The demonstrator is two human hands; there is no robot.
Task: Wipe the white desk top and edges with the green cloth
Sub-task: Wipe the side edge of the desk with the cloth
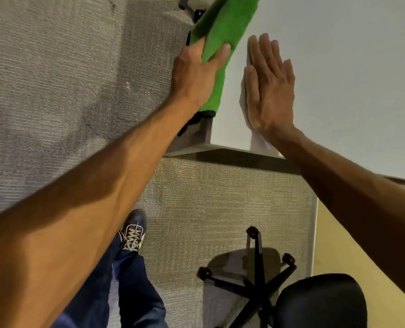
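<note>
The green cloth is draped over the left edge of the white desk, partly on top and partly hanging down the side. My left hand grips the cloth at that edge, thumb on the outer side and fingers on top. Flat on the desk top, just right of the cloth, lies my right hand, fingers together and extended, holding nothing. The desk's near corner shows below both hands.
Grey carpet covers the floor left of and below the desk. A black office chair with a star base and seat stands at the lower right. My shoe and jeans leg are bottom centre. Another chair's caster is near the top.
</note>
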